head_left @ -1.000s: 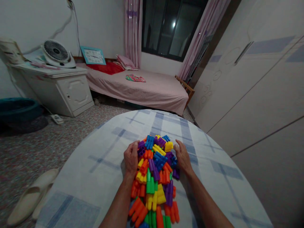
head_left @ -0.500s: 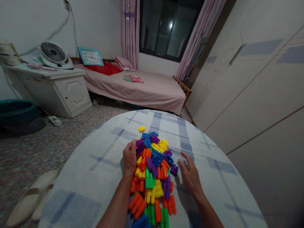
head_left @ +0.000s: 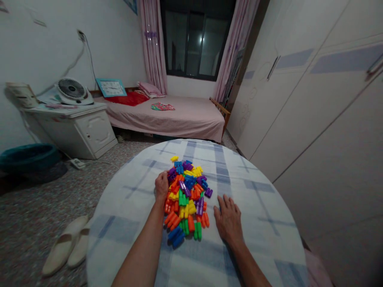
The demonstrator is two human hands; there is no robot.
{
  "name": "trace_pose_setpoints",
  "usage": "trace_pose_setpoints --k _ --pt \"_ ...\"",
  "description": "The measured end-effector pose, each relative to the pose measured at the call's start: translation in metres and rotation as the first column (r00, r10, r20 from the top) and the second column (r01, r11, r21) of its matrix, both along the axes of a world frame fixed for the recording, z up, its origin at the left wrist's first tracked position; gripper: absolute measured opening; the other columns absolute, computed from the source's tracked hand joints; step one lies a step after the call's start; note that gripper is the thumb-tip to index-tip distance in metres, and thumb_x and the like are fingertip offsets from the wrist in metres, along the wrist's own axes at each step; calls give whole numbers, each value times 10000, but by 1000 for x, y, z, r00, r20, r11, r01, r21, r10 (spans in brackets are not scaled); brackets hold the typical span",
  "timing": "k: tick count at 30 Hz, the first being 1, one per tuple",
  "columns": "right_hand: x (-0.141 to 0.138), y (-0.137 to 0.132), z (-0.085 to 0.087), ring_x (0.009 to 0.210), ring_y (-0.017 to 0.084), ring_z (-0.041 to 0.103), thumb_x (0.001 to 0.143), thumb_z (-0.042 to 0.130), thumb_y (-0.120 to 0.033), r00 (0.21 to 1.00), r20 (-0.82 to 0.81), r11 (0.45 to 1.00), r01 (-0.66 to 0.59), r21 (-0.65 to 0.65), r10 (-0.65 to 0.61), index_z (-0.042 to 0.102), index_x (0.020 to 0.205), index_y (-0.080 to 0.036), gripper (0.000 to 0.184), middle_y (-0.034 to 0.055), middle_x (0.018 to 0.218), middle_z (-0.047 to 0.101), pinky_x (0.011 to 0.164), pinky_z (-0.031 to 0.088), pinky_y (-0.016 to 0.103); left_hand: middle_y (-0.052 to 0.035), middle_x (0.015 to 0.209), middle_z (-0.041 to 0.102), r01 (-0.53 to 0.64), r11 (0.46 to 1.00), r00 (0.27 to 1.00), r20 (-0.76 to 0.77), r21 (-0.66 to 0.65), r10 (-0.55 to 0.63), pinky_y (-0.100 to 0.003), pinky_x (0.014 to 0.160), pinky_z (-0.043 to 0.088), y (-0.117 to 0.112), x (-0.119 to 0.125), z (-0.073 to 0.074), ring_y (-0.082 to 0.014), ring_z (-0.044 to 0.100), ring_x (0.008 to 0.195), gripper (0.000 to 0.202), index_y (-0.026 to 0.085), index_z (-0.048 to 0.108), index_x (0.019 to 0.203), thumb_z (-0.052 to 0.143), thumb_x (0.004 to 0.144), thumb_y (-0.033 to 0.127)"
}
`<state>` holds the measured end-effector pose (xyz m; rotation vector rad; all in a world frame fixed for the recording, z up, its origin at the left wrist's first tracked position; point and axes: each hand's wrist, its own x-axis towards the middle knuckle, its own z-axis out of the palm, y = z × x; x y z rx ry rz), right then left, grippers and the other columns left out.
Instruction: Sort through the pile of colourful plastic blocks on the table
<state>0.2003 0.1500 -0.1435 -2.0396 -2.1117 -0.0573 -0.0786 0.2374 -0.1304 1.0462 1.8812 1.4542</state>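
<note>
Plastic blocks [head_left: 182, 198], brightly multicoloured, tubular, heaped

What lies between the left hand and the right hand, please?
The head view shows colourful plastic pieces, then a strip of tablecloth beside the right hand.

Glossy plastic blocks [head_left: 182, 198], matt cloth tablecloth [head_left: 254, 207]
We see the blocks as smooth, bright with highlights; around them we find a dull cloth bedsheet [head_left: 191, 115], a wooden bed end [head_left: 220, 109], fabric curtains [head_left: 153, 52] with a slight sheen, reflective window [head_left: 196, 40] glass and a smooth wardrobe [head_left: 311, 119].
</note>
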Motion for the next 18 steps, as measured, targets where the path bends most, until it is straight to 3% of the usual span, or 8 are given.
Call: trace_pose_setpoints --k 8,10,13,15,18 --pt "-3 -5 6 1373 247 306 935 294 -403 998 -64 1000 -9 30 11 462 1365 -221 496 71 1471 364 1128 224 425 -107 878 688 92 990 980 -168 -107 -109 -297 872 470 -15 -4 24 -169 610 863 455 131 678 852 319 846 410" --pt "-3 -5 8 1373 248 305 933 303 -402 997 -78 1000 -6 22 7 467 1361 -216 494 76 1466 371 1127 223 425 -128 966 679 92 990 972 -207 -108 -113 -324 938 452 -29 -2 31 -188 608 963 453 129 674 939 334 850 415" --pt "-4 -5 9 1365 243 312 932 310 -390 996 -89 1000 1 15 0 475 1352 -217 484 76 1459 379 1125 223 423 -137 1264 568 156 987 939 -304 -43 -161 -356 1100 358 -62 5 37 -204 498 1225 545 134 562 1233 422 835 480" --pt "-4 -5 10 1357 240 320 932 309 -381 996 -93 1000 0 24 2 479 1347 -215 477 76 1453 385 1123 224 420 -124 1433 412 320 947 827 -485 -14 -286 -413 1167 283 -91 9 36 -231 361 1360 712 170 409 1388 482 802 568" --pt "-4 -6 10 1348 243 328 929 322 -375 995 -99 999 -9 40 12 485 1339 -207 472 80 1441 400 1121 225 414 -114 1546 191 481 855 573 -669 -194 -474 -553 1166 221 -134 11 30 -327 193 1438 981 278 281 1455 641 636 682"
